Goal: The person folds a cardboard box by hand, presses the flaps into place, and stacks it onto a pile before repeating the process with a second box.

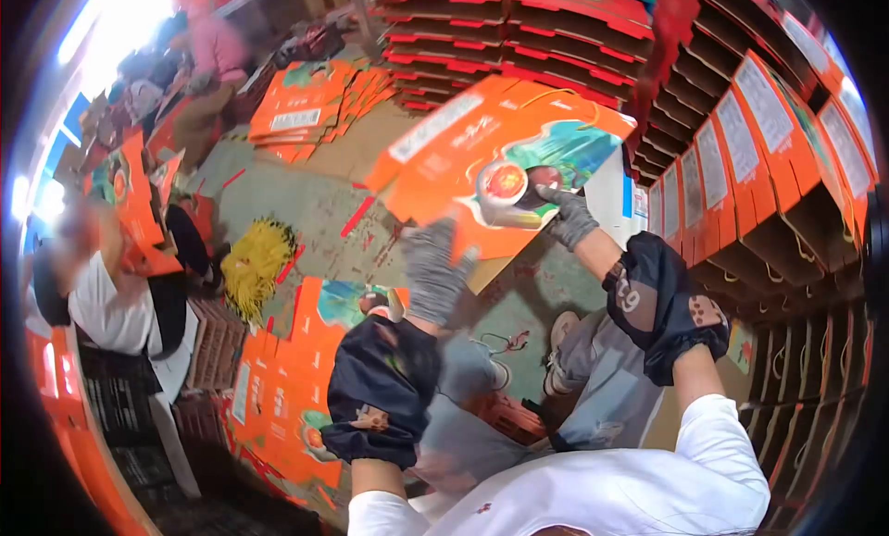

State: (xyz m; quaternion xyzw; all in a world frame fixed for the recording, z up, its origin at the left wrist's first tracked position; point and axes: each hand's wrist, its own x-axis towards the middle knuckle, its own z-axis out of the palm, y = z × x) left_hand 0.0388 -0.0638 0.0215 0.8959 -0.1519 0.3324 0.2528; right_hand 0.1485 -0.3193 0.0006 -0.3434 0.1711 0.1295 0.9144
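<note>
An orange printed cardboard carton point(444, 166), mostly flat, with a green picture and a thin yellow cord handle point(560, 93), is held up before me. My right hand point(569, 217), in a grey glove, grips its near right edge with the thumb on the printed face. At the near left edge, my left hand point(433, 269), also gloved and blurred by motion, closes around a flap. Parts of its fingers are hard to make out. Below my left hand, flat orange carton sheets point(282, 379) lie in a pile beside my leg.
Folded cartons stand stacked in rows on the right point(708, 180) and at the back point(454, 50). More flat orange cartons point(310, 115) lie ahead. A yellow cord bundle point(257, 266) rests on the floor point(319, 207). Another person point(116, 295) handles cartons at left.
</note>
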